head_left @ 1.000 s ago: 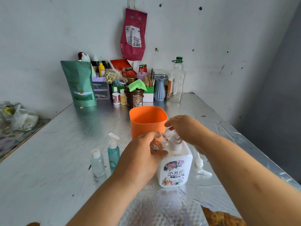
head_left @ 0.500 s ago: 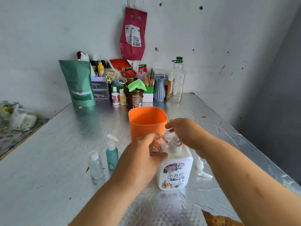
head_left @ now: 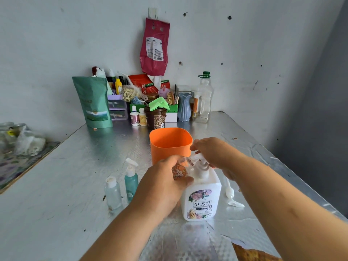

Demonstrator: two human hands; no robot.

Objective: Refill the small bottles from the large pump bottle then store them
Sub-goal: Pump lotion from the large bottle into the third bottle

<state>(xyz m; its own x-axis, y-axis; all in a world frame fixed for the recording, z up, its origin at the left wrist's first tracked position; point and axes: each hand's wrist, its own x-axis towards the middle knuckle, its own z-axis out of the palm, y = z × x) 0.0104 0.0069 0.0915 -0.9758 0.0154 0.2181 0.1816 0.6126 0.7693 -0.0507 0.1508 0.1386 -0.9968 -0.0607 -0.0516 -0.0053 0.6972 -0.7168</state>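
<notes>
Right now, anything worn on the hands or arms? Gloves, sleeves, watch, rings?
Nothing visible. The left hand and right hand are bare, no gloves. Both forearms are uncovered to the frame edge: no sleeves, watch or bands. No rings on the fingers that show; some are hidden.

A lived-in room of a home, by the look of it. The desk [head_left: 62, 178] is covered in embossed silver foil and stands against a plain, scuffed white wall [head_left: 56, 44] pocked with dark holes. Household clutter is bunched at the back: a green pouch [head_left: 93, 102], small lilac drawers [head_left: 117, 108], a hairbrush [head_left: 170, 97], a blue vase [head_left: 184, 108], a clear jug [head_left: 204, 98], little toiletry bottles [head_left: 138, 116]. A pink bag [head_left: 154, 47] hangs from a wall hook [head_left: 153, 12].
</notes>
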